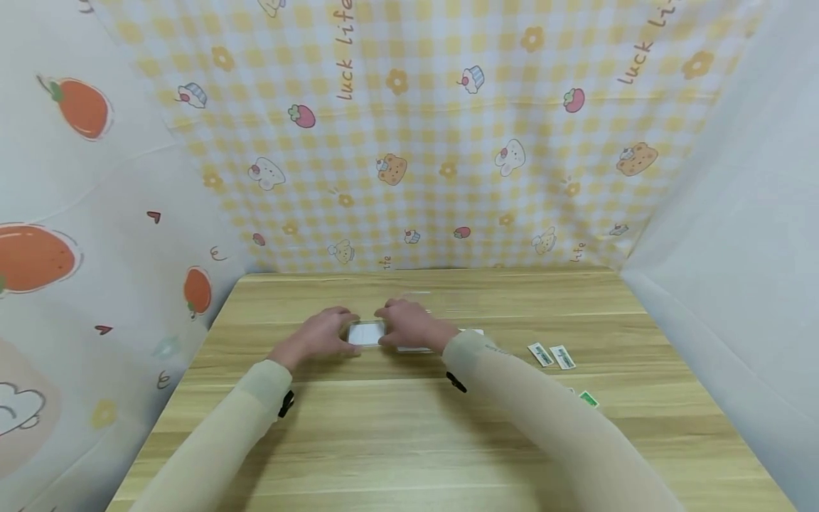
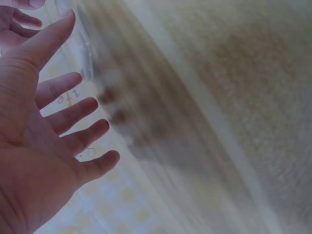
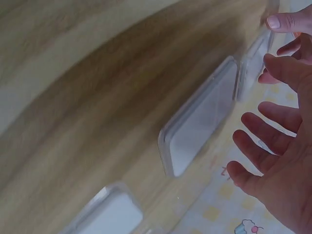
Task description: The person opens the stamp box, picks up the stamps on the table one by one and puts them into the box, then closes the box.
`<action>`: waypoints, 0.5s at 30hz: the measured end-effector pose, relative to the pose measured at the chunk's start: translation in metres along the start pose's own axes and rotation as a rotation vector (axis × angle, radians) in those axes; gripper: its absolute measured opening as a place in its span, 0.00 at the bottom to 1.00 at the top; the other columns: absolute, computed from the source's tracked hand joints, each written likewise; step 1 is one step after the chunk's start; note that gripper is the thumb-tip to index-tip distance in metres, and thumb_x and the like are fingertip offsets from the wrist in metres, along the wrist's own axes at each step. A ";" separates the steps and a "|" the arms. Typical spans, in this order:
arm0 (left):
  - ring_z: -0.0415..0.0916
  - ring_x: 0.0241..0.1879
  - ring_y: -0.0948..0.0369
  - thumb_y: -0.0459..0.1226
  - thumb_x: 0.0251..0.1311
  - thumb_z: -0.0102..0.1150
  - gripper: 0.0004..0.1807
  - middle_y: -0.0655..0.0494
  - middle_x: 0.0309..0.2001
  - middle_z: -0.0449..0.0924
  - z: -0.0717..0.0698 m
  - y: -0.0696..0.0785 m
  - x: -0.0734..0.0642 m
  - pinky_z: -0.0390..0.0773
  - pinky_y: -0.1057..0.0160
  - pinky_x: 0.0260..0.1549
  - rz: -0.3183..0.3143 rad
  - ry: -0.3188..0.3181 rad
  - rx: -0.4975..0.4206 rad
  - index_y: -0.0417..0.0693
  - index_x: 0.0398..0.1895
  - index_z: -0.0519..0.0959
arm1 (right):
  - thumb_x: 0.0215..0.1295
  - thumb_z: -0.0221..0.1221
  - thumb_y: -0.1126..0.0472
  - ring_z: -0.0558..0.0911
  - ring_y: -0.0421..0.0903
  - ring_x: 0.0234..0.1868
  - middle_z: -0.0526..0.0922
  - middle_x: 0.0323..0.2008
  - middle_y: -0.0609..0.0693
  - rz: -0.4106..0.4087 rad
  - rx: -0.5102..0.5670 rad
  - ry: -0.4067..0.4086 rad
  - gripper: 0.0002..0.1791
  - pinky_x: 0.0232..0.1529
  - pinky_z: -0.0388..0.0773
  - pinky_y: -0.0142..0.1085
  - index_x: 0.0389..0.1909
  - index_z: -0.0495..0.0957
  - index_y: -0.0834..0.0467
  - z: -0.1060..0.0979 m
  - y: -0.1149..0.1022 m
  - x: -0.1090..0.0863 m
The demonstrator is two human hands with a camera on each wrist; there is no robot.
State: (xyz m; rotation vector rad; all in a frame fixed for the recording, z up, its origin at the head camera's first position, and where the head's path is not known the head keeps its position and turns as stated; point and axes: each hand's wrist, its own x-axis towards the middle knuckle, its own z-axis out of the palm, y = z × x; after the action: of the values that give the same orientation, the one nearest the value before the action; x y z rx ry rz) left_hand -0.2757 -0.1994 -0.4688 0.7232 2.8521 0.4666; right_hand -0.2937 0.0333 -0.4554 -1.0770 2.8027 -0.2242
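A flat white piece in a clear plastic case (image 1: 367,334) lies on the wooden table, between my two hands in the head view. My left hand (image 1: 323,333) is at its left end, thumb and fingers spread around the corners. At the other end is my right hand (image 1: 409,325), its fingers loosely bent and spread in the right wrist view. A second clear case with a white piece (image 3: 200,122) lies under the right hand, mostly hidden in the head view. Farther right comes a third such case (image 3: 109,214), making a row.
Two small printed labels (image 1: 552,355) lie on the table at the right, with a green label (image 1: 589,399) nearer, beside the right sleeve. Faint clear plastic (image 1: 419,292) shows behind the right hand. A checked curtain (image 1: 397,128) hangs at the table's back edge.
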 end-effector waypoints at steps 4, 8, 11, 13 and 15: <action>0.69 0.62 0.43 0.50 0.55 0.75 0.39 0.39 0.66 0.70 0.003 -0.006 0.000 0.74 0.44 0.53 -0.003 -0.003 -0.033 0.41 0.66 0.75 | 0.62 0.68 0.41 0.77 0.47 0.48 0.78 0.56 0.52 0.025 0.012 0.014 0.37 0.44 0.76 0.40 0.68 0.74 0.55 0.008 -0.003 0.005; 0.69 0.60 0.46 0.47 0.56 0.75 0.33 0.42 0.65 0.71 0.006 -0.011 0.002 0.73 0.45 0.54 0.004 0.010 -0.073 0.43 0.63 0.78 | 0.60 0.69 0.40 0.74 0.45 0.45 0.77 0.53 0.50 0.047 -0.005 0.013 0.35 0.41 0.75 0.39 0.64 0.77 0.54 0.014 -0.002 0.008; 0.69 0.60 0.47 0.47 0.56 0.75 0.31 0.43 0.64 0.71 0.007 -0.012 0.004 0.73 0.46 0.54 0.008 0.015 -0.077 0.45 0.61 0.79 | 0.60 0.69 0.39 0.73 0.45 0.44 0.76 0.52 0.48 0.055 0.000 0.009 0.33 0.42 0.74 0.40 0.61 0.79 0.52 0.017 -0.001 0.009; 0.69 0.59 0.48 0.48 0.55 0.75 0.31 0.44 0.64 0.72 0.008 -0.013 0.004 0.73 0.47 0.53 0.007 0.018 -0.073 0.45 0.61 0.79 | 0.60 0.69 0.40 0.73 0.45 0.44 0.76 0.52 0.48 0.052 0.013 0.010 0.32 0.42 0.74 0.41 0.61 0.80 0.52 0.017 -0.001 0.009; 0.70 0.59 0.49 0.48 0.56 0.75 0.31 0.45 0.63 0.72 0.009 -0.013 0.004 0.73 0.47 0.52 0.009 0.023 -0.068 0.46 0.61 0.79 | 0.60 0.69 0.41 0.73 0.45 0.44 0.76 0.51 0.49 0.045 0.028 0.015 0.31 0.42 0.74 0.41 0.60 0.80 0.53 0.017 -0.001 0.010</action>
State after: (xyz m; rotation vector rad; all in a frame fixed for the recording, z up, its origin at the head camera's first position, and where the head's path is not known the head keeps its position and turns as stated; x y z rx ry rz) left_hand -0.2826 -0.2064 -0.4816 0.7233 2.8400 0.5733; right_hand -0.2971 0.0245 -0.4724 -1.0086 2.8246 -0.2671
